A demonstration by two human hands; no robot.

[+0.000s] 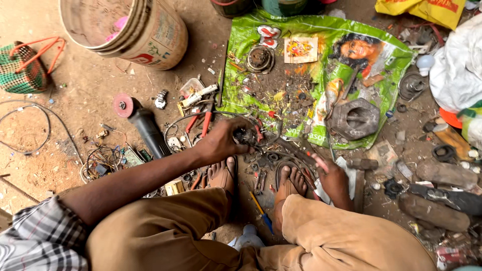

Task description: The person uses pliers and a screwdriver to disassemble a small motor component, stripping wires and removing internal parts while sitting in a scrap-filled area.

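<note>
Mid-frame: left hand (221,143) clenched around small dark metal part (246,135); right hand (332,178) gripping thin tool, possibly screwdriver (296,149), tip toward part. Prying underway; steady grip needed next.

The person squats, knees bent wide, both bare feet flat on the ground between them. The left arm stretches forward from a checked sleeve, its left hand (227,142) curled shut, knuckles up. The right hand (332,176) sits lower beside the right foot, wrist bent, fingers closed with the forefinger extended forward.
</note>
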